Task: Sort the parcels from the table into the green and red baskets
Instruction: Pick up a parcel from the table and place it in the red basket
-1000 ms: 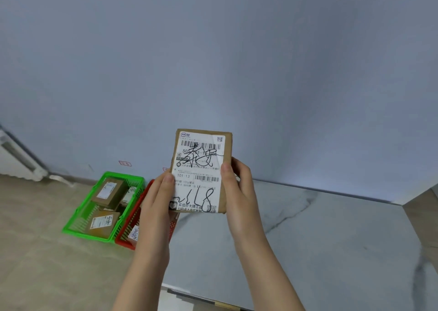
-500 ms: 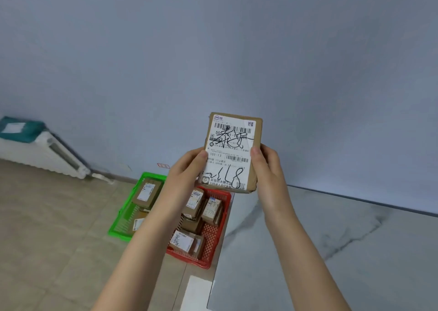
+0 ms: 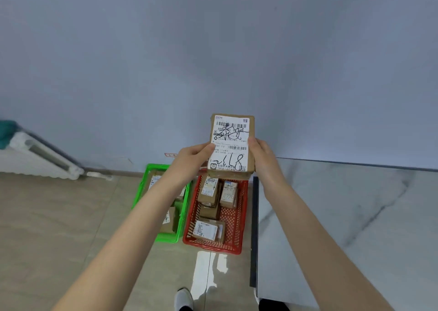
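A plain blue-grey wall (image 3: 213,50) fills most of what I can see from here, with a beige tiled floor (image 3: 59,216) below it. On the person's right stands the table (image 3: 343,216), its pale top veined like marble, its near edge running alongside the baskets. A white radiator (image 3: 40,159) sits low against the wall, well off to the left.

The two baskets lie on the floor side by side, touching or nearly so, just beside the table's end, probably so that a parcel can go from table to basket with a short reach. The green basket (image 3: 151,168) is on the left, partly hidden behind the person's left forearm, with a few brown boxes (image 3: 168,220) in it. The red basket (image 3: 239,216) is nearest the table and holds several labelled boxes (image 3: 208,192).

The parcel being sorted (image 3: 231,142) is not on the table or in a basket. It is held up in the air, above the far end of the red basket, upright with its white label facing the person. That pose looks like reading. I judge the person is checking the label to decide which basket it belongs in.

Both hands are grasping it. The left hand (image 3: 192,159) pinches the left edge with its thumb across the label, and the right hand (image 3: 262,154) clasps the right edge, thumb on the front. Black handwriting is scrawled over the printed label, but I cannot tell what decides the sorting.
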